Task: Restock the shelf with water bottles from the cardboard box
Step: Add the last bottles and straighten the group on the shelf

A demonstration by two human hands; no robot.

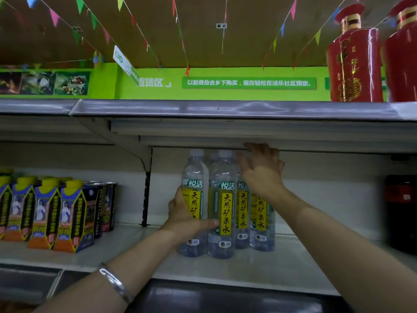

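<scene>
Left hand [184, 216] gripping front water bottle [194, 199], right hand [261, 170] spread over rear bottles [259, 213], hiding their caps, shelf [304, 256]

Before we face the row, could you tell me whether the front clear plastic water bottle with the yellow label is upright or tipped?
Upright: the front clear plastic water bottle stands on its base, white cap on top.

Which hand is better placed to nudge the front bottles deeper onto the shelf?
Left, probably. The left hand already grips the front-left bottle beside the front bottle; the right hand is up at the rear bottles' caps.
</scene>
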